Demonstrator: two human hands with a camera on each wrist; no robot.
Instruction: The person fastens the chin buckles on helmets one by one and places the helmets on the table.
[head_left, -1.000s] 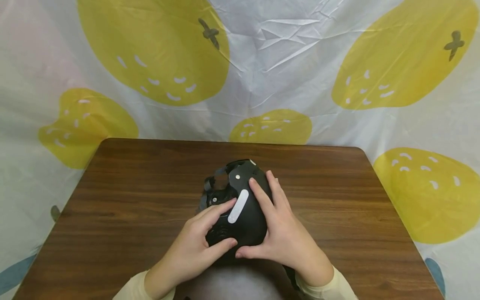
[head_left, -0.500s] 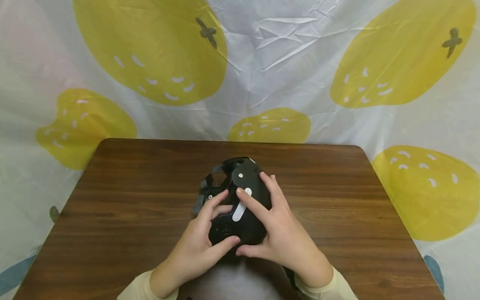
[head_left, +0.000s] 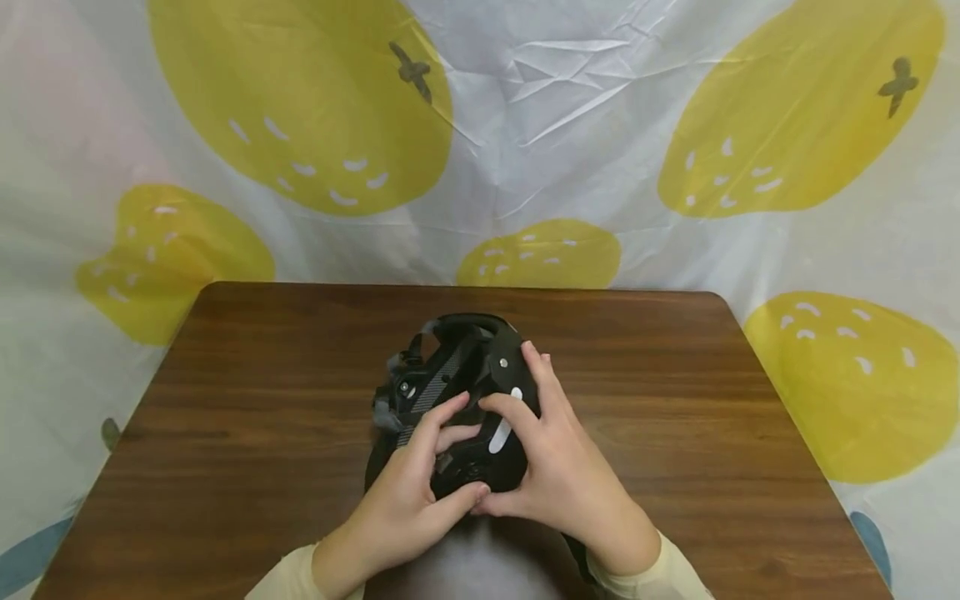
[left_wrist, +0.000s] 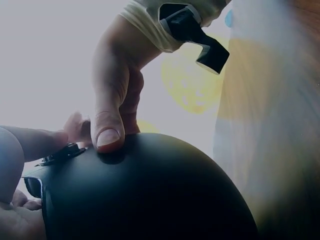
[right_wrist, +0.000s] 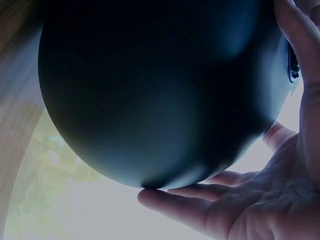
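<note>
A black strapped headgear item [head_left: 480, 468] with a smooth rounded shell is held between both hands over the table. A white strip [head_left: 498, 437] runs along its upper face, and grey straps [head_left: 387, 414] and a ribbed panel [head_left: 442, 382] show at its left. My left hand [head_left: 408, 496] grips the left near side, thumb at the front edge; in the left wrist view a thumb [left_wrist: 108, 135] presses on the shell [left_wrist: 160, 190]. My right hand [head_left: 573, 471] grips the right side, index finger bent over the top near the strip. The shell [right_wrist: 135, 100] fills most of the right wrist view.
The brown wooden table [head_left: 675, 400] extends to both sides and behind the hands. A white cloth [head_left: 360, 250] printed with yellow fruit hangs just beyond its back edge. A pale rounded surface [head_left: 480, 567] lies below the hands at the near edge.
The item has turned in the hands, its white strip shifting right and more of the straps and ribbed panel showing at left. My left fingers and right index finger have shifted on it.
</note>
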